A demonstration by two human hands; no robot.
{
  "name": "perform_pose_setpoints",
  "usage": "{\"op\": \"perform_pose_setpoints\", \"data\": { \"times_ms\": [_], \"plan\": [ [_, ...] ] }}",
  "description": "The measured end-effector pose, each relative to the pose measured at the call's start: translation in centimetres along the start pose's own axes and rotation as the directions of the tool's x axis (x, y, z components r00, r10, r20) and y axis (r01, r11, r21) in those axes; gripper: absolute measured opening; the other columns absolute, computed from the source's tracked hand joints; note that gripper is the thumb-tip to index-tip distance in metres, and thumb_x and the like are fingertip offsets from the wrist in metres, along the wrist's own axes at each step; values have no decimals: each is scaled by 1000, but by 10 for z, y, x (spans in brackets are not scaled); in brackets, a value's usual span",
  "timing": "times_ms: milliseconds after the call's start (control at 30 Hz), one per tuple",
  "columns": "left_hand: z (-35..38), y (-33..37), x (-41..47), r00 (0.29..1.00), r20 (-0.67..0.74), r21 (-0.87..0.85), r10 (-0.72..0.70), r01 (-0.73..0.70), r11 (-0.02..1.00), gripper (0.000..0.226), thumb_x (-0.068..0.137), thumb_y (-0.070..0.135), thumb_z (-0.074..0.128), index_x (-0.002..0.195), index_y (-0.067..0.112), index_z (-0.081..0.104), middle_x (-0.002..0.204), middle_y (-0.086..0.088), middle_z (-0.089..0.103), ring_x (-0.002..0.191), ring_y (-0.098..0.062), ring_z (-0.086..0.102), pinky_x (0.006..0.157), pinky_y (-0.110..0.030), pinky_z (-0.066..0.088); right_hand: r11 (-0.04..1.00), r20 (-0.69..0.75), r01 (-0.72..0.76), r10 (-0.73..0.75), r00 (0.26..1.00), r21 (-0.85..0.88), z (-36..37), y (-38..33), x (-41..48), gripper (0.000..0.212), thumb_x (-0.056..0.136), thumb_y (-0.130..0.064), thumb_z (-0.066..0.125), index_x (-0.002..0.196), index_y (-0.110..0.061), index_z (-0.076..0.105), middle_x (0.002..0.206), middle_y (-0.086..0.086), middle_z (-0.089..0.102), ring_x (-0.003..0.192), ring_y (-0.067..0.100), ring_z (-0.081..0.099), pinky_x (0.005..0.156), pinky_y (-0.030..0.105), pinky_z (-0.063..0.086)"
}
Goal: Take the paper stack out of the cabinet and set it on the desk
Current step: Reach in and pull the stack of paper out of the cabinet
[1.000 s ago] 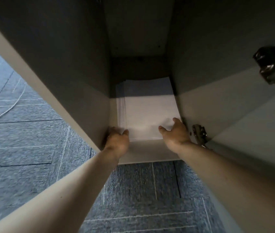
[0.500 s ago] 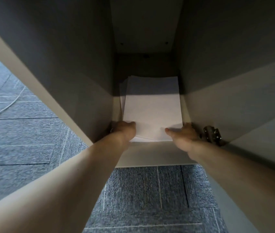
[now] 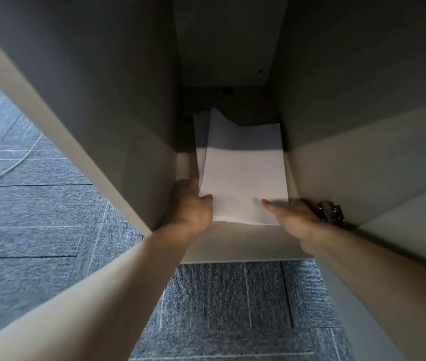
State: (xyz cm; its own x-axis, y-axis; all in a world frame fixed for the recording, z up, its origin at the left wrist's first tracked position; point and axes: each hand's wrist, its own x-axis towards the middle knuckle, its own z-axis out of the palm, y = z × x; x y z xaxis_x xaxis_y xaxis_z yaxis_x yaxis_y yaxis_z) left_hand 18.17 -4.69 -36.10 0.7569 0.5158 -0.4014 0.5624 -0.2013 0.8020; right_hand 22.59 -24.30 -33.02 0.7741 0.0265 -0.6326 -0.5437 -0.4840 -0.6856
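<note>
A white paper stack (image 3: 243, 173) lies inside the narrow grey cabinet (image 3: 118, 121), its near edge raised off the cabinet floor and its far end bent in shadow. My left hand (image 3: 191, 207) grips the stack's near left corner, thumb on top and fingers underneath. My right hand (image 3: 295, 214) holds the near right corner, with its thumb lying across the top sheet. The sheets at the left side fan apart slightly. The desk is out of view.
The cabinet's side walls stand close on both sides of the stack. A metal door hinge (image 3: 330, 211) sits just right of my right hand. Blue-grey carpet (image 3: 227, 308) lies below, with a thin cable (image 3: 11, 168) on the floor at the left.
Both hands have gone from resting at the stack's front edge to gripping its corners. The near edge of the stack has lifted and its far end has buckled upward.
</note>
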Motion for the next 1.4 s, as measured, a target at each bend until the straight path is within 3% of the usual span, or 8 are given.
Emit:
{"op": "perform_pose_setpoints", "data": {
  "times_ms": [133,267,367,500,833,933,1100,1400],
  "plan": [
    [-21,8,-62,994,13,-130,112,-109,985,28,99,11,58,124,22,62,116,2,74,102,-18,70,91,-28,51,991,-30,23,-19,999,130,3,-1,2,77,63,-62,80,119,-11,64,118,2,69,108,24,65,94,33,49],
    [-44,-3,-84,969,38,-178,243,-232,956,26,101,10,58,123,24,60,104,9,76,90,5,69,78,-9,50,892,-23,117,-120,993,437,-2,-14,11,57,67,-30,85,115,-5,71,109,14,77,97,32,74,90,49,57],
    [-44,7,-85,960,-13,-57,279,-279,959,36,99,3,52,128,24,50,108,9,70,92,7,65,78,-8,47,815,-156,252,-199,967,522,7,-18,6,37,79,-3,76,114,-6,66,106,9,76,95,28,72,75,37,59],
    [-28,20,-72,971,-136,-57,198,-207,977,45,86,-7,44,124,16,47,112,-2,66,101,-22,63,87,-24,46,793,-263,406,-316,911,455,18,-17,-10,30,87,3,68,111,-14,64,100,-3,74,91,12,71,77,27,56],
    [-30,10,-67,988,-104,-295,110,-136,946,53,75,-5,61,116,29,64,105,8,77,92,5,73,82,-21,57,824,-259,479,-413,873,303,-3,2,-36,39,83,5,68,112,-19,67,100,-9,76,90,7,73,78,21,55],
    [-31,11,-70,993,-72,-320,90,-108,941,61,72,6,74,131,20,62,116,2,77,107,-13,73,94,-32,57,835,-212,492,-449,868,246,-12,7,-41,29,82,0,71,103,-20,70,99,-8,78,91,5,73,73,15,52],
    [-35,21,-92,997,6,-351,82,-74,934,61,83,9,80,139,20,57,121,4,76,112,-15,73,96,-33,57,858,-188,457,-422,887,233,-13,4,-63,34,90,-7,67,121,-20,65,111,-4,75,103,15,71,92,36,55],
    [-96,84,-237,995,95,-340,4,29,940,44,98,5,63,137,25,60,121,13,74,112,-2,69,71,-5,56,940,-115,295,-278,954,173,-57,-16,-223,42,95,-14,63,135,-19,56,124,-5,69,115,12,65,90,20,52]
  ]
}}
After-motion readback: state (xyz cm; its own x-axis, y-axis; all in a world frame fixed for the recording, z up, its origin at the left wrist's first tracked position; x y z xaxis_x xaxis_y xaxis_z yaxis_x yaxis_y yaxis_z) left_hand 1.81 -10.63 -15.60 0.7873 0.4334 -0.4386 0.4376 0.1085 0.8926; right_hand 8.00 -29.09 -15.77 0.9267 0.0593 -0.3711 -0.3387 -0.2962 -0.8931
